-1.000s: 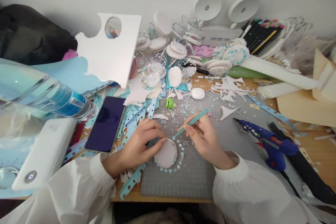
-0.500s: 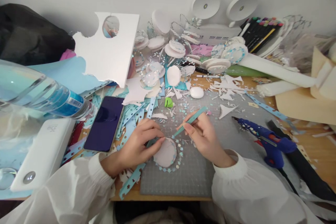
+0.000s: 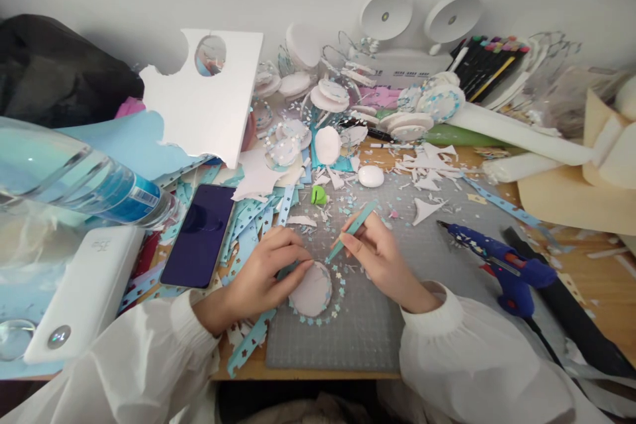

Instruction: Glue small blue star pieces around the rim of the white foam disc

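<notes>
A round white foam disc (image 3: 311,290) lies on the grey cutting mat (image 3: 368,338), ringed on its right and lower side by small blue paper stars. My left hand (image 3: 265,271) presses on the disc's upper left edge with its fingers together. My right hand (image 3: 380,258) pinches a pair of teal tweezers (image 3: 350,231) whose tip points down at the disc's top edge.
A blue glue gun (image 3: 501,265) lies at the right of the mat. A dark phone (image 3: 201,233), a white power bank (image 3: 84,291) and a water bottle (image 3: 79,179) lie at the left. Foam discs, paper scraps, blue punched strips and markers (image 3: 489,59) crowd the back.
My right hand and the tweezers have shifted slightly left and steeper toward the disc. The left hand stays on the disc.
</notes>
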### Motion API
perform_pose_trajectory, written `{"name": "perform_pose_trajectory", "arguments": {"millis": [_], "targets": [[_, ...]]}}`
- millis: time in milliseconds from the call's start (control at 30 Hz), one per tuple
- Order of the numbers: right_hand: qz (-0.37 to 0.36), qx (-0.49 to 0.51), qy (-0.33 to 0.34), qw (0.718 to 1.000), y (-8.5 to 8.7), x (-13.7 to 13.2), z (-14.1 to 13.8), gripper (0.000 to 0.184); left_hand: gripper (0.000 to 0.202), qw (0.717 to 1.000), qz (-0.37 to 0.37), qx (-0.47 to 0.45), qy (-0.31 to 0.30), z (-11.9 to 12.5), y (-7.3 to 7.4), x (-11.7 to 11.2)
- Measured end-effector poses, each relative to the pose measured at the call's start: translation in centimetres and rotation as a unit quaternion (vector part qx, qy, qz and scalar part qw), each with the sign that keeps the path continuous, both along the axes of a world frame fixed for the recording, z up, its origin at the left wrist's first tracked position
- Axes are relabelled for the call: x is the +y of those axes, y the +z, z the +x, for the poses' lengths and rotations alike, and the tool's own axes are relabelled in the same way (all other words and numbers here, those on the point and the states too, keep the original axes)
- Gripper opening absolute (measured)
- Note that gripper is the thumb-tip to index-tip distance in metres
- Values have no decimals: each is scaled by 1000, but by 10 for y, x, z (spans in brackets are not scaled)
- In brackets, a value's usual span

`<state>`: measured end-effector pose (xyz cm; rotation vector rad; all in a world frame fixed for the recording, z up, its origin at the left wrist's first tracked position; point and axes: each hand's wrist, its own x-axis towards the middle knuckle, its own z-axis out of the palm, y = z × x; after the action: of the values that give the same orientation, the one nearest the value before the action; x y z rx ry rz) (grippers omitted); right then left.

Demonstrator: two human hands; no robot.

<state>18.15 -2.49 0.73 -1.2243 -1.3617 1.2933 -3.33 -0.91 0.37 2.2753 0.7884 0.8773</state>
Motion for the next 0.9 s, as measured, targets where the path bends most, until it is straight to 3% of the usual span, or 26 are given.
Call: {"name": "perform_pose_trajectory", "arguments": {"millis": [200, 433, 533, 700, 900], "targets": [[-18, 41, -5, 999, -3, 3, 4, 22, 10, 1000, -19, 1, 7, 0, 0, -1], [-5, 165, -122, 979, 1, 14, 14, 15, 12, 997, -72, -24, 28, 1, 3, -1], [-9, 160, -93, 983, 8, 15, 17, 13, 13, 995, -85, -18, 42, 1, 3, -1], [-37, 141, 11, 989, 9, 11, 20, 7, 13, 991, -108, 4, 81, 1, 3, -3], [-51, -55, 101, 992, 12, 8, 17, 19, 20, 983, -148, -8, 111, 1, 2, -3]]}}
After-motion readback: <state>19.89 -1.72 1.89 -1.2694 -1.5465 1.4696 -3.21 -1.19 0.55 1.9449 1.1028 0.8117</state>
